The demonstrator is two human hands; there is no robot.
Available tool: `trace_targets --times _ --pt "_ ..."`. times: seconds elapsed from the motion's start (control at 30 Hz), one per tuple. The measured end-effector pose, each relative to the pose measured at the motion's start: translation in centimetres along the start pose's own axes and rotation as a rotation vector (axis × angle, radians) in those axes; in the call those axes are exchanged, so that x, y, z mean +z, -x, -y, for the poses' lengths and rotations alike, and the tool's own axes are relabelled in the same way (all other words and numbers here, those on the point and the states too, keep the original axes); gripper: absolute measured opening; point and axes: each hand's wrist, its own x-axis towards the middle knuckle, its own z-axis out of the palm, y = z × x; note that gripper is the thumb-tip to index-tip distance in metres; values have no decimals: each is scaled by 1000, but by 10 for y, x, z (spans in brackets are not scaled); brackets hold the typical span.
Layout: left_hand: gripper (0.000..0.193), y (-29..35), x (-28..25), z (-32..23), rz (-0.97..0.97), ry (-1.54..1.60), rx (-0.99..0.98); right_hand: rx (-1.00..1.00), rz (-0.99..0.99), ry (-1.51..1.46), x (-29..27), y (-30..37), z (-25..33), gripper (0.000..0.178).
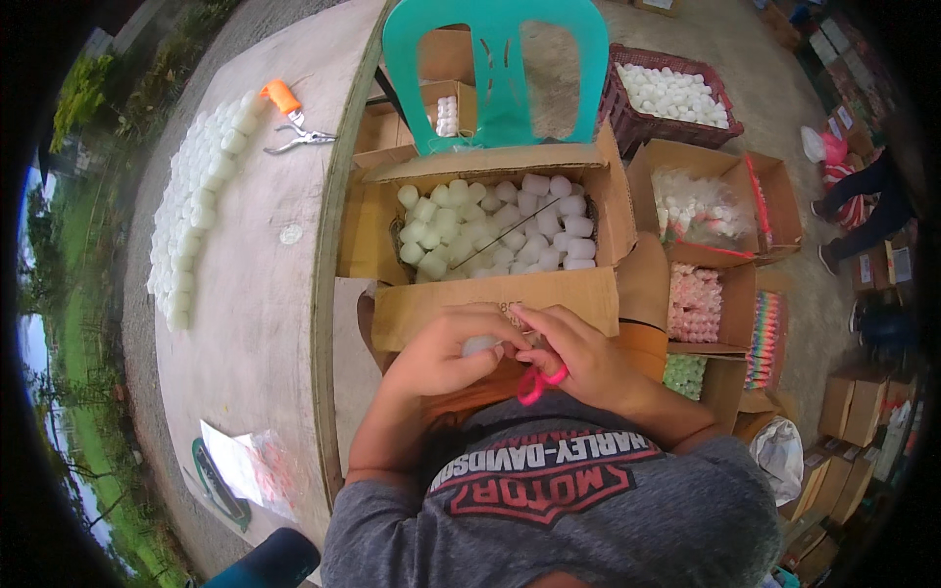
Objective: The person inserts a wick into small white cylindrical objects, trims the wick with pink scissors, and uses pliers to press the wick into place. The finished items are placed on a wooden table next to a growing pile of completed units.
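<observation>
White piece (pixel 480 345): located at the left hand, between thumb and fingers, above the near flap of the open box; partly covered by the hand.
Left hand (pixel 438 345): fingers closed on the white piece; fingertips meet those of the right hand, or nearly so; exact contact cannot be told.
Right hand (pixel 585 361): fingers bent inward, closed about the pink loops (pixel 534 387); the loops hang below the fingertips, and whatever they join to is hidden.
Box (pixel 402 309): cardboard, flaps open, directly beyond the hands; filled with loose white cylinders (pixel 446 227).
Rod (pixel 500 236): thin and dark, lying diagonally across the cylinders.
Table (pixel 260 338): at the left of the box; surface pale.
Row (pixel 201 201): white cylinders set close together in a long, curved band along the far left part of the table.
Pliers (pixel 305 135): metal, on the table beside the row, next to an orange handle (pixel 281 95).
Disc (pixel 291 234): small, whitish, flat on the table, well apart from the row.
Bag (pixel 272 475): clear plastic, near end of the table, beside white paper (pixel 228 459).
Chair (pixel 495 132): green plastic, beyond the box.
Crate (pixel 720 134): dark red, right of the chair, loaded with white pieces.
</observation>
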Motion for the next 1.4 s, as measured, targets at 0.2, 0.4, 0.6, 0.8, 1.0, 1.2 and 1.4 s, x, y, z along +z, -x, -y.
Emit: trace_targets --times 0.2,0.4,0.6,0.8,1.0,1.2,1.4 --pt "19 -16 -8 10 -191 -170 -99 45 -131 148 -6 3 -16 15" --pt "15 -58 -84 98 -493 -935 -515 88 -236 173 -14 9 -11 14" --pt "30 -66 -128 191 -444 -1678 -349 89 -224 207 -18 17 -13 13" --pt "38 -121 -61 169 -162 -1348 -297 41 -234 224 -19 24 -25 17" --pt "41 -187 -10 197 -86 -1373 14 -92 -229 193 -21 17 -21 21" --pt "40 -219 -7 201 32 -1542 42 -63 -266 235 -26 22 -20 20" --pt "44 -189 -14 167 -140 -1022 -218 44 -275 447 -33 21 -22 15"
